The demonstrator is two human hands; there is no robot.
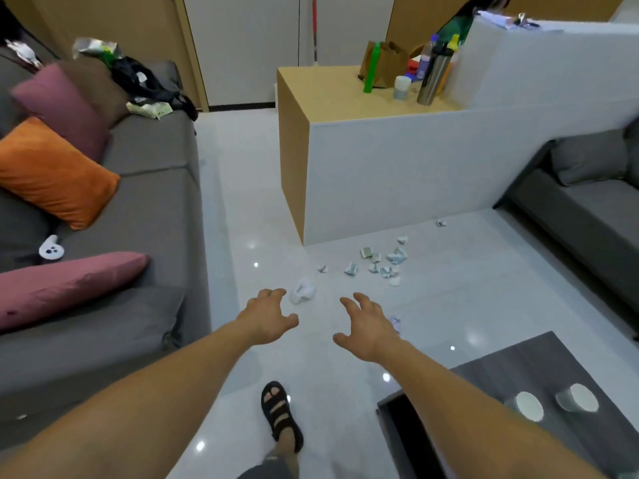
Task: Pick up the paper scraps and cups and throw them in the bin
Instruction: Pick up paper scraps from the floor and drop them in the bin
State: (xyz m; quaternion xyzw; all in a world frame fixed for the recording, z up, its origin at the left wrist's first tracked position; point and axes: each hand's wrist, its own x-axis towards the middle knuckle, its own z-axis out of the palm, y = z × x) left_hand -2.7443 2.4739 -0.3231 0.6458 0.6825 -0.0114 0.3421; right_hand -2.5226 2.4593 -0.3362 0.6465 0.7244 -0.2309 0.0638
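Approach step: left hand (268,318) and right hand (366,328) both spread, empty, just short of the crumpled white paper (303,291). Judged next: stoop, pinch it; scraps (383,262) lie beyond it, no bin visible.

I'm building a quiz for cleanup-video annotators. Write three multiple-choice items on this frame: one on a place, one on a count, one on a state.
1. Where does the cluster of small torn paper scraps lie?
A. grey sofa
B. glossy white floor
C. dark low table

2. How many white paper cups stand on the dark low table?
A. one
B. two
C. four

3. What state are the left hand and right hand in?
A. open, empty
B. both holding cups
C. clenched on paper

Key: B, scraps rest on the floor near the white counter; B, two rims show; A, fingers spread, nothing held.
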